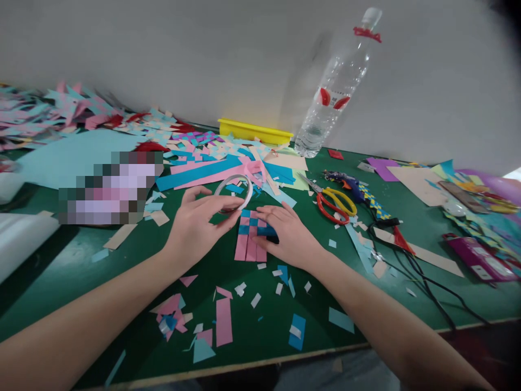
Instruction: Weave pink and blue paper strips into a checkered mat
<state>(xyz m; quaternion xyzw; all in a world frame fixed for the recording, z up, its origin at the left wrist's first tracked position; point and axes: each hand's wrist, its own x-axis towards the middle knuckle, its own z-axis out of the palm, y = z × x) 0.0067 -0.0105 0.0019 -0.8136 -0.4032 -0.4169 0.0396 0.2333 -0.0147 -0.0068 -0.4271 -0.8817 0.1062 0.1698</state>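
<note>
Forearms (101, 309) slant in from the lower corners. Thumb and fingers of the left hand (195, 222) are clamped on the tape (249, 195); the right hand (291, 233) rests on the weave (247, 247), its thumb and fingers apart. The weave lies on the table (268, 328), between the hands. If the right fingers slid, its strips could shift out of line; a loose tape end could catch scraps (224, 321). Bare green between the right hand and the scissors (318, 190) gives sideways room. Piled paper (203, 171) crowds the far side, before the wall (183, 60); the near edge (228, 370) runs just below the scraps.
</note>
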